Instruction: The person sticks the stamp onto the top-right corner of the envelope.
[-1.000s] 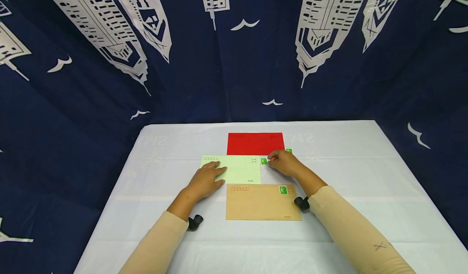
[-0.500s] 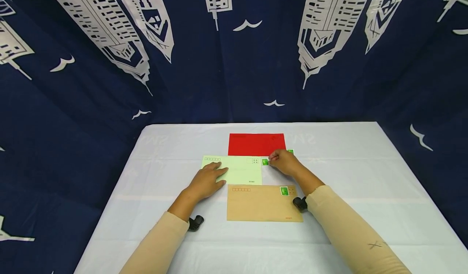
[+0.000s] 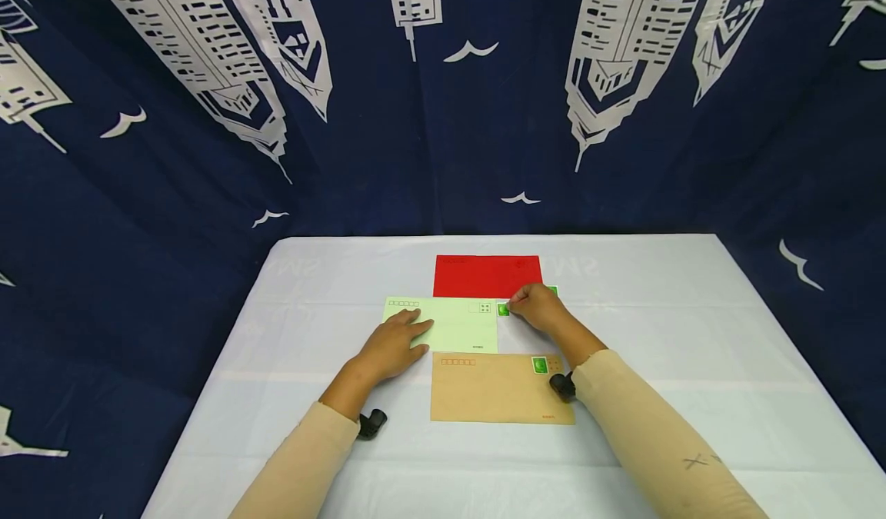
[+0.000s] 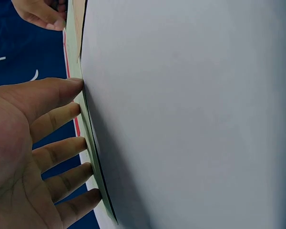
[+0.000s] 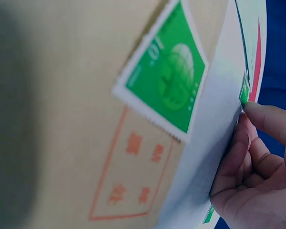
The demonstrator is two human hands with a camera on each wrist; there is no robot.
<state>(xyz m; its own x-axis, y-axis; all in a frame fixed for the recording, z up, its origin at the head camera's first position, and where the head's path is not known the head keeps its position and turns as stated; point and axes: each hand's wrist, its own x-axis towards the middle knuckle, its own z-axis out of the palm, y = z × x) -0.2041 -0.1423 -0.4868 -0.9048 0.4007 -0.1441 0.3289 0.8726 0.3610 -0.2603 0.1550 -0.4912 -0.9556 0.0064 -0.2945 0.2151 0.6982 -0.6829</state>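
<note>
Right hand (image 3: 540,306) has the green stamp (image 3: 503,310) pinched by its edge between thumb and a finger, other fingers curled; stamp sits just beside the right edge of the pale green envelope (image 3: 459,327); flat on the white table (image 3: 388,473) or slightly lifted, can't tell. Left hand (image 3: 388,342) is spread, gripping nothing, fingertips resting on the left part of that envelope, thumb at its near edge. Red envelope (image 3: 484,275) lies beyond, meeting the green one's far edge, overlap unclear; tan envelope (image 3: 484,396) lies on the near side, second stamp (image 3: 540,365) toward its upper right corner. Third stamp (image 3: 553,290) is beside the red envelope, partly hidden by the right hand. Risks: the pinch takes only an edge, so thin paper could slip or bend if the fingers squeeze or twist unevenly. If the stamp is low, moving it left could butt it against the envelope's border or slide it underneath. Left hand steadies one side only, so the right end could skew if nudged, and too hard a press could shove the envelope into its neighbours. Black wrist camera (image 3: 564,387) overlaps the tan envelope's right edge from above, height unclear; a dip could rub the second stamp if it's loose. Knuckles could likewise knock the third.
</note>
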